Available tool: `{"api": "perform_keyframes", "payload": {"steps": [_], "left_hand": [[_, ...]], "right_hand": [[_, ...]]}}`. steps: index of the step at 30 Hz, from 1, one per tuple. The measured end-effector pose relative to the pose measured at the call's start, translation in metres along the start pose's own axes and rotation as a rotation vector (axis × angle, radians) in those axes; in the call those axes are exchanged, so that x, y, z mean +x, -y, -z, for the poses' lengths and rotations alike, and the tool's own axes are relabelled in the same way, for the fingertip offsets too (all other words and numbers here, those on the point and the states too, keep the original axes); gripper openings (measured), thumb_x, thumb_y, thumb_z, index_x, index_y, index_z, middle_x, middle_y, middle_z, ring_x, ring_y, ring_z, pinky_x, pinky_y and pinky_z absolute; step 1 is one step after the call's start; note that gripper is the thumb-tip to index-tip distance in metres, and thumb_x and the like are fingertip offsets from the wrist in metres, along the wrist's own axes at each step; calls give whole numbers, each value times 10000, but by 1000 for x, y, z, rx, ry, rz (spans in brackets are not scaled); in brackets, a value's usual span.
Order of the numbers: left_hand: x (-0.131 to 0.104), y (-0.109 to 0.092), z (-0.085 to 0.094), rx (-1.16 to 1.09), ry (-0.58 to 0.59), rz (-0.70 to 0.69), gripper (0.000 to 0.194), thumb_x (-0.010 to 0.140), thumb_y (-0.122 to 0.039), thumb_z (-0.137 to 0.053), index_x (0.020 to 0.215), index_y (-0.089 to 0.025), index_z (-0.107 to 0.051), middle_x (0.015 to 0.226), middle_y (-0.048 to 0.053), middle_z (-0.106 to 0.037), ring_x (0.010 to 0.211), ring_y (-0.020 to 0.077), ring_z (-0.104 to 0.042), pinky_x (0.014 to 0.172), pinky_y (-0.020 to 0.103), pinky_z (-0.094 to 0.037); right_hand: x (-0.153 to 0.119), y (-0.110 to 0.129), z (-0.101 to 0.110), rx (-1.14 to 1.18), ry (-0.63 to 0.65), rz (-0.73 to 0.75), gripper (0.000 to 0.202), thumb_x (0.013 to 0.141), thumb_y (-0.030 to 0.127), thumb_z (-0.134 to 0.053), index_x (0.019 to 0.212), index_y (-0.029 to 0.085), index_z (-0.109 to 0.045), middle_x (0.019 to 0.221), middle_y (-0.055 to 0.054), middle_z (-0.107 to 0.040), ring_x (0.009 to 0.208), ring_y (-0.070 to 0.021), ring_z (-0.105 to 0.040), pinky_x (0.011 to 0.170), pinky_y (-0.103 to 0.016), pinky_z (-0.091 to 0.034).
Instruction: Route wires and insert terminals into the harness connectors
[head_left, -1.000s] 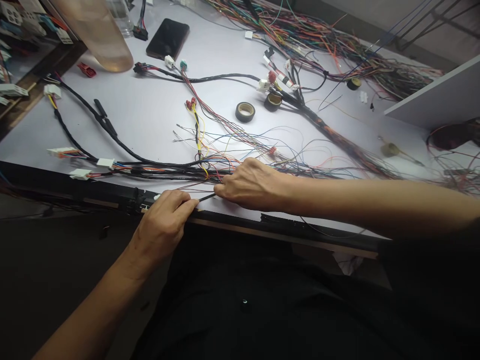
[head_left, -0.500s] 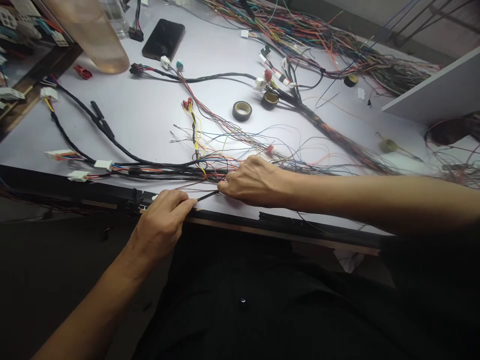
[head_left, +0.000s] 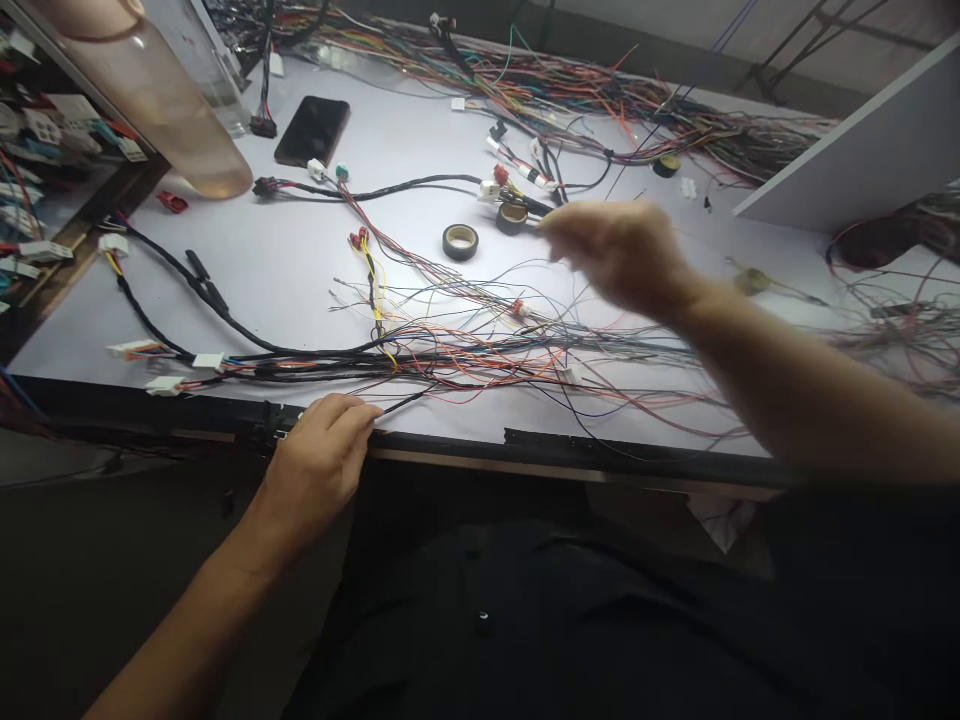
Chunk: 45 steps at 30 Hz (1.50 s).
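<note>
My left hand [head_left: 322, 450] is closed at the table's front edge, thumb and fingers pinching a thin black-wrapped wire branch [head_left: 405, 403]. That branch runs right into the loose coloured wires of a wire harness [head_left: 315, 362]. Over the table, my right hand [head_left: 619, 250] is smeared by motion, so its grip does not show clearly. Its fingertips are close to a black tape roll [head_left: 513, 218] standing beside a taped wire bundle. A second black tape roll [head_left: 460, 241] lies a little to the left. White connectors [head_left: 208, 362] end the harness at its left.
A phone [head_left: 313, 131] and a bottle of liquid [head_left: 172, 120] are at the back left. Tangled wires [head_left: 570, 95] line the back edge. At the right stands a white panel [head_left: 862, 130], with a yellowish tape roll [head_left: 666, 165] left of it.
My right hand has left the wires near my left hand and moved up and right, towards the tape rolls. My left hand keeps its pinch on the black-wrapped branch. The view has shifted slightly.
</note>
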<state>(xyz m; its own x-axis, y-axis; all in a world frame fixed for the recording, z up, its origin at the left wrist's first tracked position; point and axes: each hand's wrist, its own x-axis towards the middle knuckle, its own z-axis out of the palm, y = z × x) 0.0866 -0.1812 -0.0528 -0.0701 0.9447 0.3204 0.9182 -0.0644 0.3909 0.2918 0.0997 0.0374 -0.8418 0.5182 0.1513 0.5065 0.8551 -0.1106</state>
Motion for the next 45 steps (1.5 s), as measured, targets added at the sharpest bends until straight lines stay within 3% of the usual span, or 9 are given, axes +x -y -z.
{"api": "perform_keyframes", "payload": {"steps": [5,9,12,15,17,19,22,30,45], "left_hand": [[4,-10,3,-118,20,136,224,893,-212,-548,1089,-131,-618,912,55,-625,854,152,-592,803,277,-468],[8,-18,6,-224,75,253,188,884,-279,-569,976,-159,-681,897,40,-650,841,142,-604,794,256,-458],[8,-24,8,-311,125,377,205,861,-339,-594,952,-191,-704,898,30,-660,846,150,-608,785,254,-456],[6,-28,8,-436,148,561,254,824,-416,-626,926,-203,-719,850,29,-657,800,158,-598,744,258,-456],[5,-29,6,-543,157,723,307,788,-459,-656,926,-192,-720,759,25,-631,693,143,-559,655,254,-445],[4,-31,4,-684,142,862,345,750,-468,-696,932,-176,-713,700,17,-599,616,120,-502,577,239,-415],[5,-34,1,-882,98,956,336,713,-437,-740,895,-158,-704,678,13,-574,604,107,-468,543,221,-391],[-1,-38,-3,-930,118,927,331,750,-397,-720,989,-169,-711,730,26,-598,626,101,-452,571,221,-381],[7,-42,-4,-765,119,800,424,719,-430,-736,1043,-175,-636,697,-3,-590,594,117,-518,545,225,-420]], "right_hand": [[-4,-122,-19,-140,-109,-470,340,994,294,-417,1014,84,-683,976,-139,-656,872,-118,-534,688,-281,-301],[-6,-161,-31,-214,4,-607,335,942,295,-505,1079,38,-671,1070,-219,-631,960,-187,-522,705,-332,-299],[-17,-125,-21,-168,-43,-461,356,943,295,-496,1164,49,-628,1219,-195,-572,1071,-210,-471,799,-349,-325],[-43,-43,-13,266,-95,-253,309,955,260,-483,1031,25,-670,992,-149,-647,901,-132,-545,763,-289,-372],[-63,19,-21,703,116,-162,229,927,256,-541,915,80,-687,797,-51,-655,691,-100,-552,648,-238,-425],[-76,71,-40,1158,443,-156,208,925,240,-524,1020,122,-667,832,-25,-659,604,-80,-557,559,-197,-468],[-77,116,-72,1576,636,-389,223,953,239,-459,1053,120,-620,859,-26,-632,512,-58,-539,413,-158,-450],[-52,132,-87,1938,558,-704,185,917,206,-566,763,104,-573,736,7,-619,415,-3,-440,334,-88,-334],[-51,132,-89,1673,590,-673,211,872,171,-511,687,119,-598,466,49,-530,345,-28,-381,348,-116,-256]]}}
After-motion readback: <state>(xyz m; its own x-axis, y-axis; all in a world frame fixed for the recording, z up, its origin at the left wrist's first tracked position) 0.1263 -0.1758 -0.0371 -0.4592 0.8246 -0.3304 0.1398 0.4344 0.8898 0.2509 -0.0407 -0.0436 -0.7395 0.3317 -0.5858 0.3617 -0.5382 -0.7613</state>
